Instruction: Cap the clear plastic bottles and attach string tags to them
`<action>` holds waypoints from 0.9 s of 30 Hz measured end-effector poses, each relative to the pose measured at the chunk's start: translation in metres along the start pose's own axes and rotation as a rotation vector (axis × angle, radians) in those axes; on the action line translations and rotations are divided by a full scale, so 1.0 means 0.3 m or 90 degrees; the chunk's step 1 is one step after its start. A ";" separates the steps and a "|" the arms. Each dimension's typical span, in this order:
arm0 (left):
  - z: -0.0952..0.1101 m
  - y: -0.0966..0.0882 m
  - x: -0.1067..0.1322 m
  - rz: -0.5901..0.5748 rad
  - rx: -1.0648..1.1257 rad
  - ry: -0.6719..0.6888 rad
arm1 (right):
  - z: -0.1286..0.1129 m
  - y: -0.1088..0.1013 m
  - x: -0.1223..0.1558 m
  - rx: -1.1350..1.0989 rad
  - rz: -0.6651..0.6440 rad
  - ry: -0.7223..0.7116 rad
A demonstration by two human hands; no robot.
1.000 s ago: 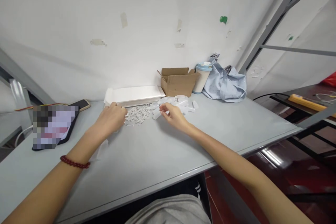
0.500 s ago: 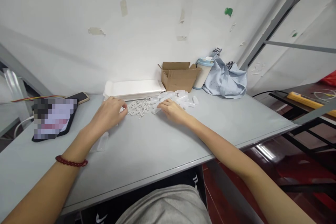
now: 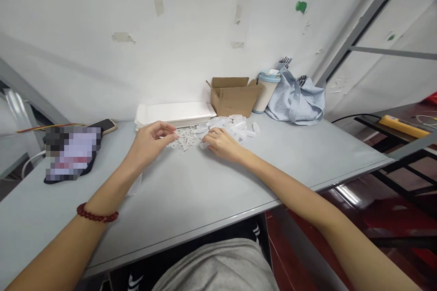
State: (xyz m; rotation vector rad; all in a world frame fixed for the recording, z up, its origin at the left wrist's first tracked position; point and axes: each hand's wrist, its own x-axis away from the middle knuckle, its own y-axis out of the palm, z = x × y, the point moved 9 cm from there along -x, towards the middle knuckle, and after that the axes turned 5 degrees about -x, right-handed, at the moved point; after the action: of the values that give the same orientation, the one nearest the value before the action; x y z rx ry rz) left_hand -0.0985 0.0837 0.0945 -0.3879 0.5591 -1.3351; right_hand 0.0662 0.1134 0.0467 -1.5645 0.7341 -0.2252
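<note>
Head view: left hand (image 3: 149, 143) has neared white pieces (image 3: 186, 139).

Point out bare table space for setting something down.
Two patches of the table look free: its right end, in front of the blue bag, and the near middle, between the forearms. Crowded: the white pieces and clear pieces by the left hand and right hand; the back, with cardboard box and cup.

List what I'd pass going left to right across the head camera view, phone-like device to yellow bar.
Device with blurred screen, left hand, small white looped pieces, right hand, lidded cup, light blue bag, yellow bar.
</note>
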 end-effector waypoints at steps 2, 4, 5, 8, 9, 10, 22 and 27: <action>0.003 0.016 0.002 -0.019 0.038 -0.007 | -0.004 0.004 0.000 -0.004 0.005 -0.009; -0.001 0.030 0.003 -0.035 0.065 -0.020 | -0.003 0.012 0.000 -0.022 0.010 -0.013; -0.007 0.036 0.004 -0.043 0.074 -0.028 | -0.002 0.014 0.001 -0.036 0.014 -0.014; -0.034 0.065 0.003 -0.082 0.112 -0.046 | -0.004 -0.006 0.005 -0.113 0.065 -0.012; -0.042 0.078 0.002 -0.099 0.137 -0.047 | -0.008 -0.022 0.009 -0.151 0.095 -0.012; -0.049 0.091 0.003 -0.116 0.168 -0.047 | -0.012 -0.040 0.013 -0.193 0.123 -0.011; -0.040 0.147 0.037 -0.157 0.404 -0.083 | 0.001 -0.118 0.047 -0.672 0.269 0.152; -0.044 0.147 0.036 -0.145 0.445 -0.100 | 0.042 -0.077 0.059 -0.923 0.293 0.265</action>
State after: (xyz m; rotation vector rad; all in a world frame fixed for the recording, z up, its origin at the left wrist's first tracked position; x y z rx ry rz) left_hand -0.0696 0.0828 0.0571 0.0245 -0.1045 -1.6054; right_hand 0.0943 0.1128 0.0617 -2.6297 1.7810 0.4669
